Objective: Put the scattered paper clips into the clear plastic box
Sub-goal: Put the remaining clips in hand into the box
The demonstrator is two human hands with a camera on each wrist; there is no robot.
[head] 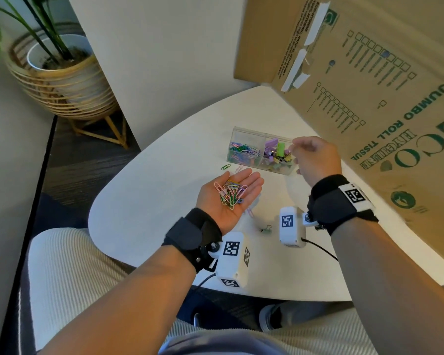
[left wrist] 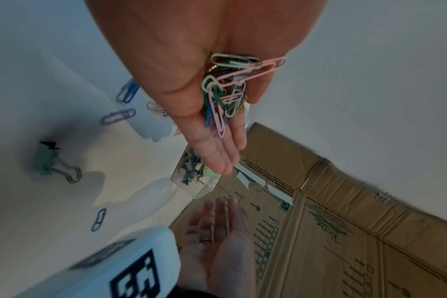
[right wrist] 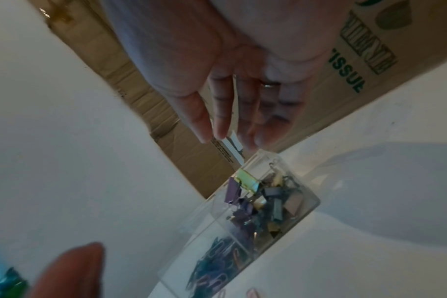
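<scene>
On the white table (head: 144, 201), your left hand (head: 231, 198) lies palm-up w/ fingers straight, cradling a heap of coloured paper clips (head: 230, 193), just short of the clear plastic box (head: 260, 151). The box has two compartments: left one holds paper clips, right one binder clips. Your right hand (head: 315, 157) hovers beside the box's right end, fingers relaxed and apart, holding nothing that I can see. Step in hand, by my read: carrying a gathered batch to the box. Next move calls for bringing the left palm over the left compartment, not the binder-clip side, then tipping so the heap slides in; the right hand could steady the box or guard the edge vs. spills. Not done after that: a green clip (head: 225, 167) lies just beside the box's front, several more show in the left wrist view, e.g. a blue one (left wrist: 99, 219), plus a stray binder clip (head: 266, 228) nr your wrists.
</scene>
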